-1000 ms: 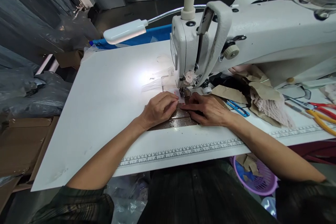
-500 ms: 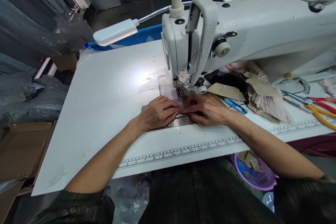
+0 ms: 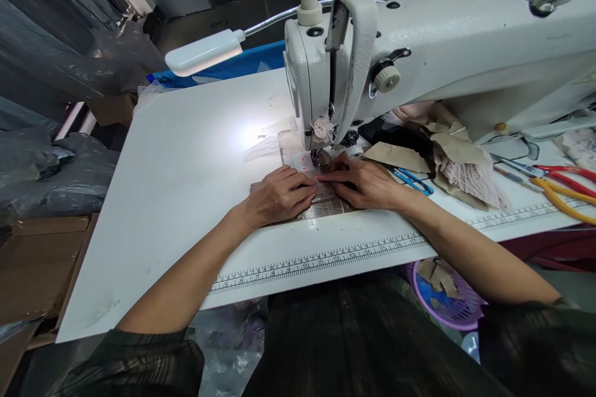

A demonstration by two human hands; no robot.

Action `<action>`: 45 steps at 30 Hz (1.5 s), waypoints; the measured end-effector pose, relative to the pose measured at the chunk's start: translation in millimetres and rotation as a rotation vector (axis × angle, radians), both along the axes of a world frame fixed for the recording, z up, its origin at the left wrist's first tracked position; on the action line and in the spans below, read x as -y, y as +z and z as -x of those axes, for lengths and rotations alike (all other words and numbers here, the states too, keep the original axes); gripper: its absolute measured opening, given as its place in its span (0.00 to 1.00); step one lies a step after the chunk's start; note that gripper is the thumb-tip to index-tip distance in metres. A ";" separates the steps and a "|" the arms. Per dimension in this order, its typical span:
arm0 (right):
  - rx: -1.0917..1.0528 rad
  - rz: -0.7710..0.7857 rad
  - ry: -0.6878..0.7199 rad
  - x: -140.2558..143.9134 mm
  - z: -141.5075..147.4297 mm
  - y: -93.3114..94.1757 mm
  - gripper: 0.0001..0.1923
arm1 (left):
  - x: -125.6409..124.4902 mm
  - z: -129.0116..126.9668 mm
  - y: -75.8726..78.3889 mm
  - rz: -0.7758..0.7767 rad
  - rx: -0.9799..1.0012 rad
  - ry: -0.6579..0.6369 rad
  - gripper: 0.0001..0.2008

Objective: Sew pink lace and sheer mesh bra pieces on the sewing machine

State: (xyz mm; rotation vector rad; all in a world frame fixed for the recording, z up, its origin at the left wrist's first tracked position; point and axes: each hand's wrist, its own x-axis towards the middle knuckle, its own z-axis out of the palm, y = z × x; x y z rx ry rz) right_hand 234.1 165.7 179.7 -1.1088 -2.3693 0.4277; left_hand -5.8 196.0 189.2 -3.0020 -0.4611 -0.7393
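My left hand [image 3: 278, 195] lies flat on the white sewing table [image 3: 186, 155], fingertips pressing a small pale piece with pink marks [image 3: 305, 165] just in front of the presser foot [image 3: 320, 157]. From the other side my right hand [image 3: 365, 183] presses the same piece, fingertips almost meeting the left ones. Both hands rest on a taped brown patch [image 3: 326, 208] of the table. The white sewing machine [image 3: 419, 49] rises directly behind them.
A gooseneck lamp [image 3: 203, 53] lights the table left of the machine. Blue thread snips [image 3: 412, 180], brown paper and pink lace scraps [image 3: 465, 167], and red and yellow scissors [image 3: 559, 189] lie to the right. A purple basket [image 3: 447, 304] sits below the table edge, which carries a printed ruler [image 3: 316, 257].
The view has shifted slightly. Both hands have edged a little toward the presser foot while still pressing the small piece.
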 end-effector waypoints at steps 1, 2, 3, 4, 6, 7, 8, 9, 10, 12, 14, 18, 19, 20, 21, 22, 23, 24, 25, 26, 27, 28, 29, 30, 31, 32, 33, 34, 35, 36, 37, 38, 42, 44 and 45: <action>0.000 0.001 0.007 -0.2 0.0 0.3 0.19 | 0.2 -0.3 0.1 -0.012 0.008 0.000 0.07; 0.000 0.002 0.014 -0.5 0.0 0.7 0.19 | 0.4 -0.6 0.2 -0.023 0.016 0.001 0.06; 0.000 0.002 0.018 -0.8 0.0 1.1 0.19 | 0.6 -0.9 0.2 -0.031 0.022 0.002 0.06; 0.000 0.000 0.019 -1.0 0.0 1.4 0.19 | 0.7 -1.2 0.2 -0.035 0.025 0.004 0.06; 0.004 -0.009 0.015 -1.3 -0.1 1.6 0.19 | 0.9 -1.5 0.1 -0.036 0.019 0.012 0.07; 0.011 -0.013 0.013 -1.2 -0.2 1.5 0.19 | 1.0 -1.6 0.0 -0.033 0.010 0.017 0.07; 0.020 -0.017 0.012 -1.1 -0.4 1.3 0.20 | 1.0 -1.6 -0.1 -0.029 0.001 0.021 0.07; 0.032 -0.020 0.011 -0.9 -0.7 1.0 0.20 | 1.0 -1.6 -0.1 -0.026 -0.006 0.024 0.08; 0.045 -0.025 0.010 -0.6 -1.0 0.7 0.20 | 1.1 -1.5 0.0 -0.021 -0.012 0.025 0.08; 0.076 -0.039 0.011 0.1 -1.7 0.2 0.20 | 1.4 -1.2 0.5 -0.004 -0.015 0.021 0.08; 0.102 -0.056 0.013 0.6 -1.7 0.1 0.20 | 1.8 -0.8 1.3 0.014 -0.006 0.015 0.08; 0.123 -0.076 0.005 1.1 0.5 1.7 0.19 | 2.5 -0.4 3.6 0.011 0.002 0.016 0.09; 0.128 -0.079 0.001 1.1 1.2 2.2 0.19 | 2.5 -0.3 4.2 0.006 -0.006 0.020 0.09; 0.136 -0.081 -0.003 1.1 1.9 2.8 0.19 | 2.4 -0.1 4.7 0.004 -0.015 0.026 0.10; 0.146 -0.084 -0.008 1.2 2.6 3.3 0.19 | 2.2 0.1 5.2 0.003 -0.024 0.033 0.10; 0.159 -0.085 -0.018 1.2 3.4 3.9 0.19 | 1.8 0.4 5.5 0.004 -0.034 0.039 0.10; 0.177 -0.085 -0.031 1.2 4.3 4.5 0.19 | 1.2 0.8 5.7 0.006 -0.040 0.046 0.11; 0.199 -0.081 -0.047 1.2 5.3 5.2 0.20 | 0.4 1.2 5.7 0.007 -0.043 0.050 0.11; 0.221 -0.074 -0.064 1.2 6.5 6.0 0.20 | -0.5 1.6 5.5 0.009 -0.044 0.054 0.11; 0.244 -0.066 -0.084 1.0 7.8 6.9 0.20 | -1.4 2.1 5.2 0.013 -0.045 0.057 0.12; 0.264 -0.059 -0.102 0.8 9.1 7.8 0.21 | -2.3 2.6 4.8 0.019 -0.046 0.060 0.12; 0.280 -0.053 -0.117 0.6 10.3 8.7 0.21 | -3.1 3.1 4.4 0.028 -0.048 0.064 0.13; 0.295 -0.048 -0.130 0.3 11.4 9.6 0.21 | -3.7 3.6 4.2 0.040 -0.051 0.070 0.13; 0.309 -0.042 -0.139 0.1 12.2 10.3 0.22 | -4.2 4.0 4.2 0.052 -0.057 0.079 0.13; 0.323 -0.037 -0.145 0.1 12.6 10.9 0.22 | -4.5 4.3 4.3 0.064 -0.065 0.089 0.14; 0.333 -0.033 -0.146 0.3 12.6 11.2 0.22 | -4.6 4.7 4.5 0.074 -0.075 0.101 0.14; 0.339 -0.030 -0.144 0.7 12.2 11.3 0.22 | -4.6 4.9 4.9 0.082 -0.086 0.112 0.14; 0.339 -0.029 -0.140 1.2 11.5 11.3 0.22 | -4.6 5.1 5.3 0.088 -0.099 0.122 0.14; 0.337 -0.030 -0.133 1.9 10.6 11.3 0.22 | -4.5 5.2 5.8 0.093 -0.112 0.128 0.15; 0.335 -0.032 -0.125 2.6 9.8 11.3 0.22 | -4.5 5.2 6.2 0.096 -0.123 0.134 0.15; 0.336 -0.032 -0.120 3.1 9.3 11.5 0.22 | -4.6 5.2 6.5 0.098 -0.134 0.138 0.16; 0.343 -0.032 -0.116 3.4 9.0 11.9 0.22 | -4.9 5.1 6.8 0.099 -0.145 0.142 0.17; 0.395 -0.029 -0.119 2.5 11.1 15.1 0.23 | -7.4 4.6 7.3 0.110 -0.178 0.166 0.19; 0.405 -0.017 -0.127 1.4 12.5 16.2 0.23 | -9.4 4.5 7.1 0.120 -0.187 0.175 0.19; 0.395 -0.007 -0.127 1.0 12.7 16.6 0.24 | -10.5 4.6 7.0 0.124 -0.190 0.179 0.19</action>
